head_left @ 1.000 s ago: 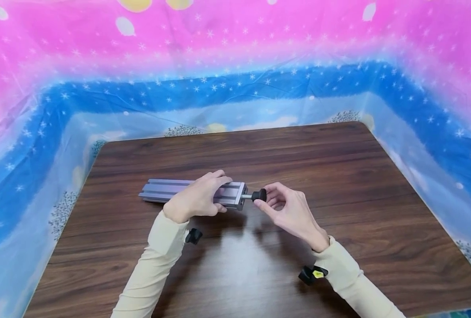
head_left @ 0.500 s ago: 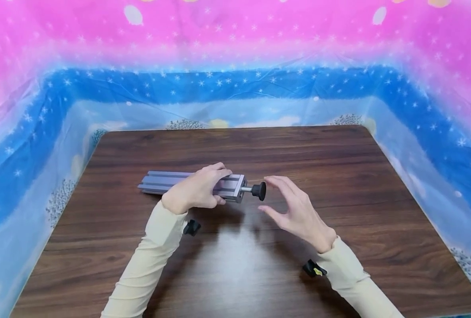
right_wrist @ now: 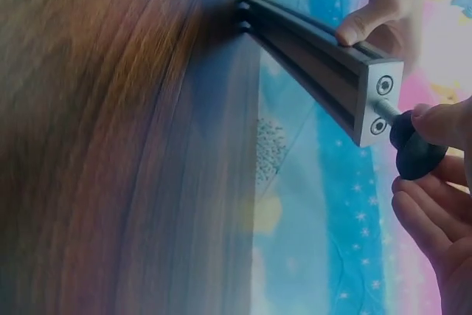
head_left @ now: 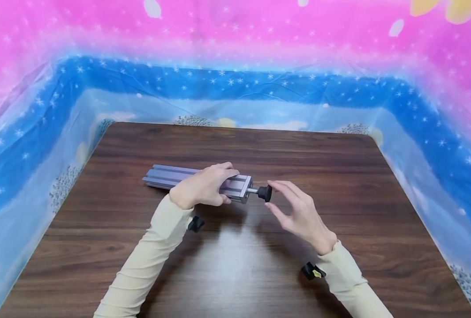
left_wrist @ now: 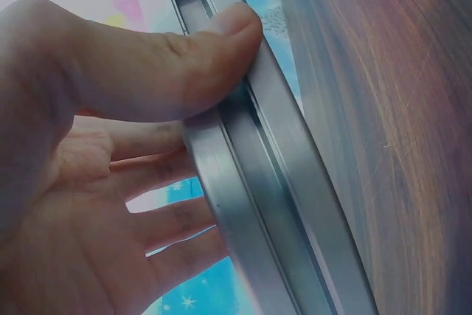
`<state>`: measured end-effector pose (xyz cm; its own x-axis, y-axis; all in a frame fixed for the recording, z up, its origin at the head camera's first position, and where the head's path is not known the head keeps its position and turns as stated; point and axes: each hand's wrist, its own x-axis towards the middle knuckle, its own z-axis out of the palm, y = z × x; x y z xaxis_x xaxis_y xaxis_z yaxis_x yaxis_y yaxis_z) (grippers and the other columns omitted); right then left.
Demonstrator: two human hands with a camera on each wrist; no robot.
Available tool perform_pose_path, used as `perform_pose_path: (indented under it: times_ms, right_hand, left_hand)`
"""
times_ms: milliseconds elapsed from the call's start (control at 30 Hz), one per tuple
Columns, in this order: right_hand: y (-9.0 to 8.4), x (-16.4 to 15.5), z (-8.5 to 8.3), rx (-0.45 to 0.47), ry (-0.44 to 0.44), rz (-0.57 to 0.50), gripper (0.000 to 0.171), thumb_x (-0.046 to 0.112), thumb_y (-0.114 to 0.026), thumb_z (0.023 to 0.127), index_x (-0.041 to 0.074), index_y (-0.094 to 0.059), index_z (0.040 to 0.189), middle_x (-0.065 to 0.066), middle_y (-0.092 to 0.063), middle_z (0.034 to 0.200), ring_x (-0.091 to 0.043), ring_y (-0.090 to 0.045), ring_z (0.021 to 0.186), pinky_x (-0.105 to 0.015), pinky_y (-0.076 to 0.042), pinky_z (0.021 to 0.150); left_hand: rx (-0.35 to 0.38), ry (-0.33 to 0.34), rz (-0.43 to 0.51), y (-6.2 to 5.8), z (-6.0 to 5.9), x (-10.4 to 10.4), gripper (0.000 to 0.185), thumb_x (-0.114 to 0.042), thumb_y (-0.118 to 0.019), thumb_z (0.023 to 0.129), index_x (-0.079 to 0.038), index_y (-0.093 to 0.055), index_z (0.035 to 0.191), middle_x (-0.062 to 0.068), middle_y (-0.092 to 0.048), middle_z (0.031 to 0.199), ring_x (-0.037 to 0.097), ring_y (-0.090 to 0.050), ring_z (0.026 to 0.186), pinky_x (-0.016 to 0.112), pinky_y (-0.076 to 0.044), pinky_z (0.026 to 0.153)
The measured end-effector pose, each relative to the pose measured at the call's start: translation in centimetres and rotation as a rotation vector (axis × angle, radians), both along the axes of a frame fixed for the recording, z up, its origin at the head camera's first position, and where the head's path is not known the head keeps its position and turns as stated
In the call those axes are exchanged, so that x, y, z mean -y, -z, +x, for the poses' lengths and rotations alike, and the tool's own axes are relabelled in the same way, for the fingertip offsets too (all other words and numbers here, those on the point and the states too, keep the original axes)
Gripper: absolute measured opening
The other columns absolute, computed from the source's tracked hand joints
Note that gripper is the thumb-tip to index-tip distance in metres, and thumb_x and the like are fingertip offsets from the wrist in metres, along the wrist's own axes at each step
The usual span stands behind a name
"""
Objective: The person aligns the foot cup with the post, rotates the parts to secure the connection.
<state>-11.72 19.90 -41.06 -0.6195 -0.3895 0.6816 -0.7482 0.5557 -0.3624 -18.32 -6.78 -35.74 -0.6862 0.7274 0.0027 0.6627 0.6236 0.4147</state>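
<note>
Left hand (head_left: 201,191) grips the long grooved silver aluminium rail (head_left: 168,176), mid-left on the dark brown wooden tabletop (head_left: 339,176). Right hand (head_left: 299,216), fingers loosely spread, thumb touching the round black plastic knob (head_left: 265,193) at the rail's right end.

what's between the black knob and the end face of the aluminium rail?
A short bare metal shaft joins the black knob to the aluminium rail end face; clearest in the right wrist view.
</note>
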Motion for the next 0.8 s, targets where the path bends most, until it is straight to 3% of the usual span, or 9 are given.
perform_pose_path:
  times_ms: [100, 233, 400, 533, 700, 800]
  right_hand:
    - [0.2, 0.2, 0.2, 0.041, 0.030, -0.045, 0.051, 0.009, -0.080, 0.083, 0.003, -0.065, 0.130, -0.008, -0.071, 0.111, -0.021, -0.069, 0.098, -0.035, -0.054, 0.086]
    - [0.3, 0.6, 0.4, 0.096, 0.083, -0.096, 0.044, 0.012, -0.079, 0.084, 0.005, -0.068, 0.127, -0.005, -0.072, 0.103, -0.018, -0.070, 0.090, -0.032, -0.055, 0.081]
    - [0.4, 0.9, 0.3, 0.120, 0.139, -0.122, 0.031, 0.014, -0.079, 0.086, 0.007, -0.073, 0.116, -0.001, -0.073, 0.092, -0.015, -0.071, 0.080, -0.025, -0.054, 0.077]
    - [0.5, 1.2, 0.2, 0.148, 0.165, -0.135, 0.022, 0.017, -0.079, 0.087, 0.008, -0.074, 0.106, 0.001, -0.073, 0.085, -0.011, -0.069, 0.072, -0.026, -0.056, 0.068]
    - [0.4, 1.5, 0.5, 0.250, 0.218, -0.150, 0.012, 0.021, -0.076, 0.091, 0.010, -0.075, 0.093, 0.003, -0.072, 0.077, -0.006, -0.066, 0.065, -0.025, -0.056, 0.059]
    - [0.2, 1.6, 0.5, 0.333, 0.254, -0.130, 0.016, 0.026, -0.070, 0.095, 0.012, -0.074, 0.088, 0.004, -0.072, 0.074, -0.004, -0.063, 0.061, -0.021, -0.054, 0.058]
  left_hand:
    - [-0.001, 0.000, -0.008, 0.0, 0.0, -0.1, 0.058, -0.012, -0.084, 0.075, -0.003, -0.062, 0.128, 0.005, -0.055, 0.100, 0.019, -0.054, 0.086, 0.034, -0.048, 0.078]
    - [-0.002, 0.004, 0.001, 0.1, 0.0, -0.2, 0.056, -0.011, -0.084, 0.074, -0.003, -0.063, 0.125, 0.004, -0.054, 0.099, 0.018, -0.053, 0.085, 0.033, -0.048, 0.077]
    - [0.000, -0.002, 0.012, 0.3, 0.1, -0.1, 0.055, -0.010, -0.084, 0.074, -0.003, -0.063, 0.124, 0.005, -0.054, 0.100, 0.018, -0.053, 0.086, 0.034, -0.048, 0.077]
    - [0.003, -0.008, 0.009, 0.3, 0.2, -0.1, 0.054, -0.010, -0.085, 0.074, -0.003, -0.063, 0.123, 0.005, -0.054, 0.100, 0.018, -0.053, 0.086, 0.034, -0.048, 0.078]
    - [0.005, -0.007, 0.003, 0.4, 0.2, -0.2, 0.053, -0.011, -0.084, 0.074, -0.004, -0.064, 0.122, 0.005, -0.053, 0.098, 0.017, -0.052, 0.083, 0.032, -0.046, 0.075]
    - [0.004, -0.001, 0.006, 0.4, 0.2, -0.2, 0.052, -0.010, -0.084, 0.073, -0.005, -0.064, 0.121, 0.005, -0.052, 0.097, 0.017, -0.051, 0.082, 0.031, -0.046, 0.074]
